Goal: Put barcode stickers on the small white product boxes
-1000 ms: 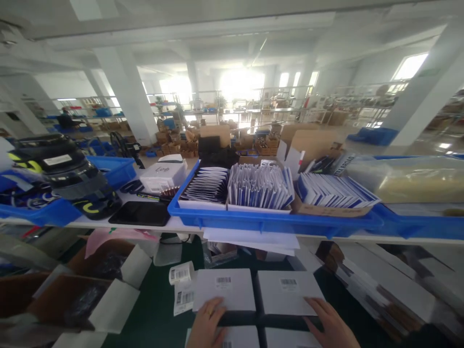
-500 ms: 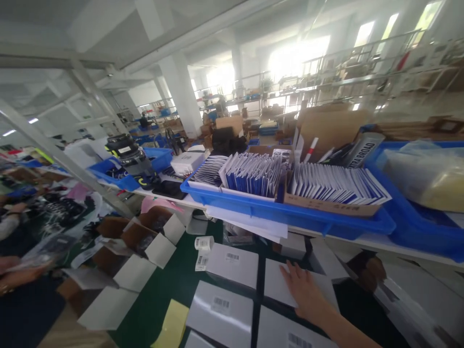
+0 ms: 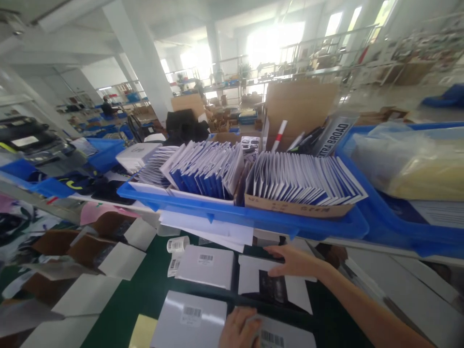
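Observation:
Several flat white boxes with barcode labels lie on the green mat. My right hand reaches to the far edge of an opened white box, fingers stretched out against its raised flap; dark contents show inside. At the bottom edge my left hand curls its fingers over the edge of the nearest white box. A closed box lies to the left, another in front of it.
A shelf just above the mat carries a blue tray of upright blue-and-white packets, with loose sheets hanging under it. A label roll sits by the boxes. Open brown cartons crowd the left; a yellow note lies near.
The view swung left, then back. My right hand slid from the closed box's top to its far edge, and that box now stands open. My left hand came back into view.

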Action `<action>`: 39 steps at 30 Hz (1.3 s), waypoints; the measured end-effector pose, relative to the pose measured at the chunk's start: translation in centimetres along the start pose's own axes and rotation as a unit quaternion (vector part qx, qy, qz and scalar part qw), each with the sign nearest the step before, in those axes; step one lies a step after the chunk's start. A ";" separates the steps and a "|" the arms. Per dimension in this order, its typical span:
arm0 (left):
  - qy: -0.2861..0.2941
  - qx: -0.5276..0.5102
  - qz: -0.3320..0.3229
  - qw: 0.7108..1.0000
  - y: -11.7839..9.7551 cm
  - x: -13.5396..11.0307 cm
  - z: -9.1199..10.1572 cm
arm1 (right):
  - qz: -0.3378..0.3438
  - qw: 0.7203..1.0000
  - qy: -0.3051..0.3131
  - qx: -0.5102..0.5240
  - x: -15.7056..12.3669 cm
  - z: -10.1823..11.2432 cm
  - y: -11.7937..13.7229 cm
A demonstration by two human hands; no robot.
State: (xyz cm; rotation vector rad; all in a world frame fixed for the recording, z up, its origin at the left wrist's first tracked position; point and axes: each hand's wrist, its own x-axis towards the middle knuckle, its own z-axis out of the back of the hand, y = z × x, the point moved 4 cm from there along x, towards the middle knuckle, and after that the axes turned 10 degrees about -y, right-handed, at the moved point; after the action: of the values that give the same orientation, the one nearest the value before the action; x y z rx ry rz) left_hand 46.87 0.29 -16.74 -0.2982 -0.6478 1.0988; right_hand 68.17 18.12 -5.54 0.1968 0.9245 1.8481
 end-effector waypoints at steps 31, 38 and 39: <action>0.123 0.112 0.034 0.986 4.5 14.1 1.7 | -0.057 0.976 -0.037 -0.205 3.7 -15.1 -2.1; 0.107 0.107 0.020 0.988 4.8 14.8 1.3 | -0.035 0.984 -0.043 -0.169 4.8 -16.0 -3.2; 0.098 0.098 0.017 0.990 4.9 15.0 1.5 | -0.027 0.986 -0.041 -0.158 4.6 -15.6 -3.3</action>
State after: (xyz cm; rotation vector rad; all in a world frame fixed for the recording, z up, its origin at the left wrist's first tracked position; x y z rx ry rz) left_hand 46.83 15.70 -13.11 -0.2444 -0.3575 1.1394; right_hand 60.31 14.76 -19.80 0.0501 0.5638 1.8932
